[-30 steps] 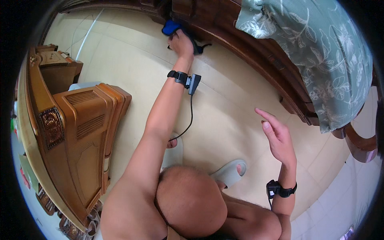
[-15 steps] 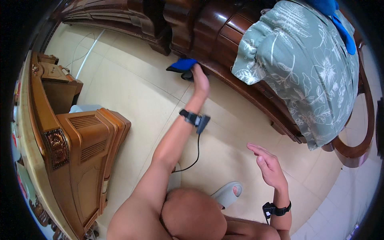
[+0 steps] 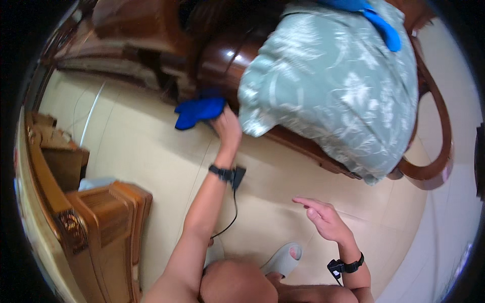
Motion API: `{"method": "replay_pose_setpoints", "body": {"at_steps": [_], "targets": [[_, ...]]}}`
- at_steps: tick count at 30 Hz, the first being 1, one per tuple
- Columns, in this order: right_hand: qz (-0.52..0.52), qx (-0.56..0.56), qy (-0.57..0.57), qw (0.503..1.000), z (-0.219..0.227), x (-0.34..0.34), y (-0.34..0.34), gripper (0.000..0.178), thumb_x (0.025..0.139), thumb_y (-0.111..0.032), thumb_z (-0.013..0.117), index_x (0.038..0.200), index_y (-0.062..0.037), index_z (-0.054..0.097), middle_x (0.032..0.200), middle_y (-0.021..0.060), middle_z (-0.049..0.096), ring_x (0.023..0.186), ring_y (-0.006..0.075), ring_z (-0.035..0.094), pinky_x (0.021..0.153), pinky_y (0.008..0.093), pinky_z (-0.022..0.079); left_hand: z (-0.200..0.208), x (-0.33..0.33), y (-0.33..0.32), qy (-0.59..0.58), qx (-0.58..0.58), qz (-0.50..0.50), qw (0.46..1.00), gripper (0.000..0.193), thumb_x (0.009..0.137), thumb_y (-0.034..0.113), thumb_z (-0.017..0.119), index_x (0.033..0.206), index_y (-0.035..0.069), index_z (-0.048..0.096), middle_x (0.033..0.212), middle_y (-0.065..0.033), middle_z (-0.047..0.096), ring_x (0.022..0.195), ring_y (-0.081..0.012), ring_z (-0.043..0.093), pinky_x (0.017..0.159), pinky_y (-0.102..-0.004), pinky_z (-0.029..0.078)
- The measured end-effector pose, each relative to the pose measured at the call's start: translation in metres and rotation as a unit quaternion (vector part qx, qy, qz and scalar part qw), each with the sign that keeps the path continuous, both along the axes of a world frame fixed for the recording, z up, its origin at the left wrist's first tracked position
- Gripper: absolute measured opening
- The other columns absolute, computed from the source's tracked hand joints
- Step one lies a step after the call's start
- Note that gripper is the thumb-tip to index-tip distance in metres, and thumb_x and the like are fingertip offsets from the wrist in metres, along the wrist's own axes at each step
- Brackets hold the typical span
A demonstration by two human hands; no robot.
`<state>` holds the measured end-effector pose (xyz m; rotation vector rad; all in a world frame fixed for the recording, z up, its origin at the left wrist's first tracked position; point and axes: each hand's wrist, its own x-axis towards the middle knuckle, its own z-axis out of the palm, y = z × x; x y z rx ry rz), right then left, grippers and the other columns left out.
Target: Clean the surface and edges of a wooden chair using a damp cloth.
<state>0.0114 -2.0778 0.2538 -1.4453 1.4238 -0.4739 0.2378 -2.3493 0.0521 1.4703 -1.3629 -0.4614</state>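
Sticking out of the left hand [image 3: 227,126]: bright-blue, soft-looking, lobed fabric piece [image 3: 199,112], just beside dark, glossy wooden furniture [image 3: 220,63]; contact there cannot be told.
Grip: left hand clamped on the fabric piece, fingertips hidden.
Right hand [image 3: 327,220]: empty, fingers straight and together, thumb slightly apart, over pale tiled floor [image 3: 151,151].
Sage-green cloth [image 3: 333,91]: white leaf print, ruffled edge, draped over the furniture.
Blue curved strip [image 3: 386,33]: smooth, upper end cut off.
Brown wooden cabinet [image 3: 111,227]: angular, blurred, base out of sight.
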Motion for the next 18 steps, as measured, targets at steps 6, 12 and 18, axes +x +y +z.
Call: {"method": "replay_pose_setpoints", "body": {"at_steps": [6,12,18], "targets": [[-0.029,-0.013,-0.022,0.999,0.015,0.005,-0.023,0.042,0.109,-0.033,0.050,0.136,-0.0040,0.062,0.130,0.0195,0.067,0.120,0.0356,0.064,0.104,0.0417,0.049,0.000,-0.018,0.083,-0.061,-0.042,-0.222,0.972,0.027,0.085,0.007,0.063,0.111,0.005,0.068,0.114,-0.0208,0.067,0.114,-0.0446,0.057,0.104,-0.0541,0.040],[-0.022,-0.088,0.008,0.996,0.064,0.006,-0.043,0.041,0.105,-0.033,0.057,0.134,-0.0038,0.062,0.122,0.0198,0.070,0.112,0.0361,0.067,0.098,0.0421,0.052,0.024,-0.042,0.120,-0.213,-0.111,-0.282,0.929,0.032,0.079,0.015,0.078,0.107,0.002,0.071,0.112,-0.0237,0.067,0.114,-0.0426,0.060,0.104,-0.0549,0.042],[-0.044,-0.129,0.000,0.991,0.098,-0.015,-0.028,0.043,0.100,-0.028,0.066,0.135,-0.0037,0.061,0.120,0.0186,0.071,0.110,0.0329,0.068,0.097,0.0407,0.053,0.081,-0.086,0.114,-0.095,0.064,-0.377,0.919,0.032,0.081,0.011,0.074,0.109,-0.002,0.070,0.119,-0.0291,0.066,0.120,-0.0456,0.058,0.108,-0.0523,0.043]]}}
